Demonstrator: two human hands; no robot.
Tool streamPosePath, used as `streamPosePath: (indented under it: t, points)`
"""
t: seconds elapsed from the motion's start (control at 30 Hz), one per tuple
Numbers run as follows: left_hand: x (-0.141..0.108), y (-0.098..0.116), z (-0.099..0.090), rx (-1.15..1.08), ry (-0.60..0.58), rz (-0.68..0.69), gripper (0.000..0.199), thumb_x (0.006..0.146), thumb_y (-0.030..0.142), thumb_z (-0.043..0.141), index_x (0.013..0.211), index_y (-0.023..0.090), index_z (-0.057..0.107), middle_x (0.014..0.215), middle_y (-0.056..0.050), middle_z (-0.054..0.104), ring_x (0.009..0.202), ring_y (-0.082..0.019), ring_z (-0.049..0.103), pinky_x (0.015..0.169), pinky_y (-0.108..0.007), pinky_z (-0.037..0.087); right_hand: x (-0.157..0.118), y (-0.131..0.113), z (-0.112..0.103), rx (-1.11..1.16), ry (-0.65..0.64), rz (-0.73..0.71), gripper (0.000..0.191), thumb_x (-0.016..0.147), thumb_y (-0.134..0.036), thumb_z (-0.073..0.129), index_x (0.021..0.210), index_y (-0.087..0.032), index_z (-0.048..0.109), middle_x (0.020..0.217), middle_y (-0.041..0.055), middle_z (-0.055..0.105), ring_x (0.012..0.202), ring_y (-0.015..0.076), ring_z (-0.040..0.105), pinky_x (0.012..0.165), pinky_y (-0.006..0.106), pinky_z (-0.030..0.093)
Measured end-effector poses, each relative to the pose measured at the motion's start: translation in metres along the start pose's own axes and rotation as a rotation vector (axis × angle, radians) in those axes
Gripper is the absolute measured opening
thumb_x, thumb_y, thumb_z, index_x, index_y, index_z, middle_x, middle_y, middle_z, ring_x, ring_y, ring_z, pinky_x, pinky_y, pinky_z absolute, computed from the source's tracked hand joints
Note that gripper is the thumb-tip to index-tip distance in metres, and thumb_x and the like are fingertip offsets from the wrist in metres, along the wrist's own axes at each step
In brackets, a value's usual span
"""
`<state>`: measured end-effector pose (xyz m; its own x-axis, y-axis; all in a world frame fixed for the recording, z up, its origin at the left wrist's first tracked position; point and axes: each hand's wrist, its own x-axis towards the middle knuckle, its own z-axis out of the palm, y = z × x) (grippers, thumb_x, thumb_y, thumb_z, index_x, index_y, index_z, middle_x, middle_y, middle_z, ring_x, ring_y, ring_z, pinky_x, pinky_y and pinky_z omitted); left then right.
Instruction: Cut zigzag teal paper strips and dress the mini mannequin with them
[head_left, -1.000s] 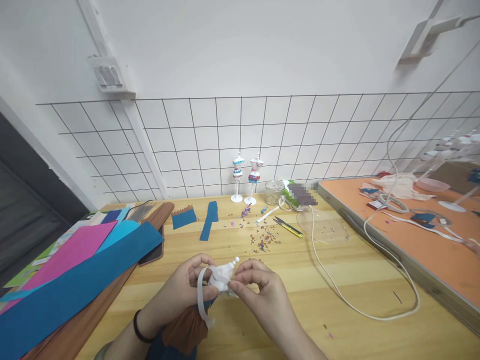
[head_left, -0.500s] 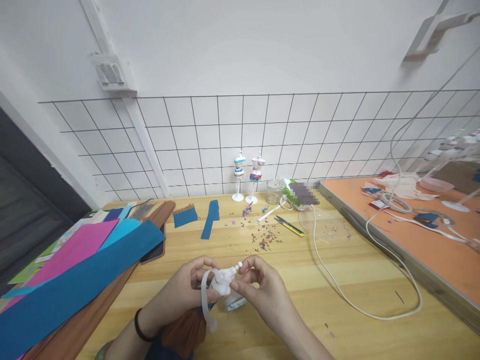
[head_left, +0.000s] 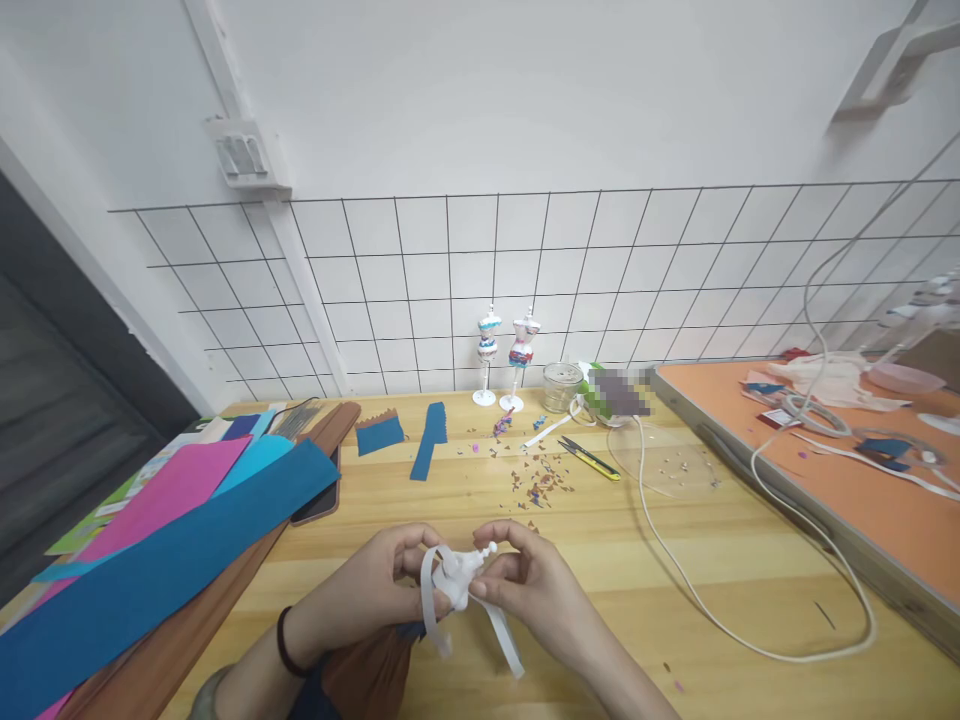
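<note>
A small white doll-sized dress form [head_left: 459, 578] is held low in front of me, tilted with its knobbed neck pointing up and right. My left hand [head_left: 386, 580] has its fingers wrapped round the form's left side. At the neck end, my right hand [head_left: 525, 575] pinches the form's upper edge between thumb and fingers. A translucent white strip [head_left: 428, 600] loops down beside my left fingers, and another white strip [head_left: 501, 635] hangs below my right hand. Brown and dark blue fabric [head_left: 367, 675] lies under my left wrist.
Two decorated dress forms [head_left: 487, 350] stand at the back near a glass jar [head_left: 562, 385]. A yellow cutter [head_left: 592, 460] lies by fabric scraps [head_left: 536, 485]. Fabric strips [head_left: 172, 550] cover the left side, partly over a phone [head_left: 319, 500]. A white cable [head_left: 675, 590] loops at right.
The white strip under my right hand, earlier curled with printed lettering showing, now hangs down straight to the right. Both hands stay on the form. The whole view has shifted slightly.
</note>
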<state>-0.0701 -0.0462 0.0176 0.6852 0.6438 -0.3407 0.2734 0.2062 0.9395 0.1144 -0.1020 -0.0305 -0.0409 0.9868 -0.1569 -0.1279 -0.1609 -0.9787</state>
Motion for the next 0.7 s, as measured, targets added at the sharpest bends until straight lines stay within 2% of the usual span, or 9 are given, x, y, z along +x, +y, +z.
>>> streamPosePath:
  t: [0.17, 0.23, 0.33, 0.43, 0.53, 0.6, 0.7]
  points:
    - [0.000, 0.004, 0.000, -0.068, -0.033, 0.003, 0.029, 0.060, 0.020, 0.071, 0.080, 0.016, 0.051, 0.070, 0.003, 0.061, 0.065, -0.011, 0.055, 0.064, -0.025, 0.042, 0.005, 0.011, 0.000, -0.036, 0.105, -0.080, 0.048, 0.056, -0.022, 0.076, 0.099, -0.018, 0.057, 0.061, -0.0040, 0.058, 0.060, 0.0149, 0.058, 0.053, 0.024, 0.043]
    - [-0.001, 0.009, 0.001, -0.069, -0.042, 0.005, 0.027, 0.060, 0.018, 0.070, 0.080, 0.016, 0.051, 0.070, 0.003, 0.061, 0.065, -0.011, 0.055, 0.064, -0.024, 0.042, 0.006, 0.016, 0.000, -0.059, 0.119, -0.105, 0.044, 0.056, -0.025, 0.077, 0.096, -0.017, 0.060, 0.061, -0.0031, 0.058, 0.062, 0.0164, 0.059, 0.053, 0.025, 0.045]
    - [-0.003, 0.015, 0.001, -0.057, -0.061, 0.008, 0.026, 0.062, 0.017, 0.069, 0.082, 0.016, 0.052, 0.070, 0.003, 0.062, 0.065, -0.012, 0.056, 0.062, -0.023, 0.042, 0.006, 0.017, -0.003, -0.067, 0.071, -0.110, 0.033, 0.063, -0.034, 0.073, 0.089, -0.015, 0.064, 0.069, 0.0021, 0.064, 0.065, 0.0178, 0.061, 0.059, 0.028, 0.047]
    - [-0.005, 0.018, -0.004, -0.083, -0.079, 0.019, 0.026, 0.064, 0.019, 0.069, 0.084, 0.016, 0.053, 0.071, 0.003, 0.060, 0.067, -0.011, 0.057, 0.064, -0.023, 0.044, 0.003, 0.013, -0.009, -0.043, 0.017, -0.134, 0.032, 0.068, -0.036, 0.070, 0.093, -0.016, 0.065, 0.097, 0.0086, 0.067, 0.090, 0.0223, 0.061, 0.082, 0.035, 0.045]
    - [-0.005, 0.020, -0.011, -0.066, -0.075, 0.032, 0.025, 0.065, 0.020, 0.069, 0.083, 0.015, 0.053, 0.069, 0.004, 0.058, 0.066, -0.010, 0.056, 0.064, -0.022, 0.045, 0.002, 0.010, -0.009, 0.121, -0.112, -0.131, 0.038, 0.067, -0.034, 0.072, 0.102, -0.021, 0.062, 0.108, 0.0085, 0.064, 0.105, 0.0230, 0.055, 0.089, 0.037, 0.040]
    - [-0.006, 0.020, -0.014, -0.054, -0.075, 0.030, 0.024, 0.066, 0.022, 0.069, 0.082, 0.015, 0.052, 0.068, 0.005, 0.057, 0.065, -0.009, 0.056, 0.063, -0.021, 0.044, 0.002, 0.009, -0.004, 0.236, -0.199, -0.122, 0.044, 0.066, -0.033, 0.074, 0.106, -0.023, 0.060, 0.105, 0.0074, 0.065, 0.102, 0.0216, 0.057, 0.085, 0.035, 0.043]
    - [-0.005, 0.018, -0.015, -0.072, -0.074, 0.000, 0.028, 0.065, 0.024, 0.070, 0.083, 0.016, 0.050, 0.068, 0.005, 0.057, 0.066, -0.010, 0.058, 0.064, -0.023, 0.045, 0.005, 0.010, 0.007, 0.269, -0.252, -0.116, 0.044, 0.064, -0.035, 0.075, 0.103, -0.021, 0.060, 0.088, 0.0044, 0.067, 0.084, 0.0180, 0.061, 0.077, 0.031, 0.044]
